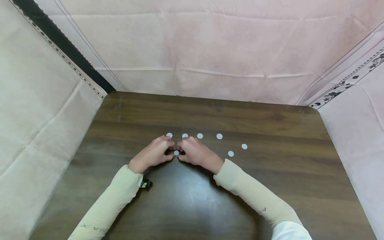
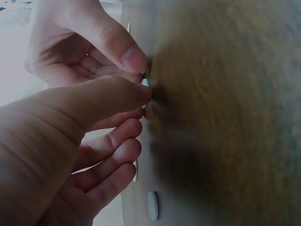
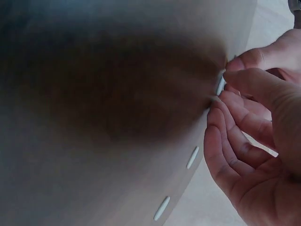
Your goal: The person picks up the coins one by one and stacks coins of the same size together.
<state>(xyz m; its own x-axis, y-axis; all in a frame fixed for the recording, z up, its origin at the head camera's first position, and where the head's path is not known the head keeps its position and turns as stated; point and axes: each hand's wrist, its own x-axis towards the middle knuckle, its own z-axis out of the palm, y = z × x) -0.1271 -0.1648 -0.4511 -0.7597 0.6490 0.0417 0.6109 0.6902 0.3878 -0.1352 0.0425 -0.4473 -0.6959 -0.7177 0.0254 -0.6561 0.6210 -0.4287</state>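
Observation:
A small white disc point(image 1: 176, 152) lies between the fingertips of both hands, near the middle of the wooden table. My left hand point(image 1: 156, 151) has its thumb and bent fingers round the left side of this disc. From the right, my right hand point(image 1: 196, 151) closes round it in the same way, the two thumbs almost meeting in front. In the left wrist view the disc's edge point(image 2: 145, 83) shows by the left thumb tip. The right wrist view has the disc point(image 3: 220, 84) on edge beside the right thumb, partly hidden by fingers.
Beyond the hands, white discs point(image 1: 199, 136) stand in a loose row, two partly covered by the hands. Two more discs point(image 1: 244, 146) lie to the right. The brown table point(image 1: 255, 123) ends at pale cloth point(image 1: 210, 46) at the back and sides.

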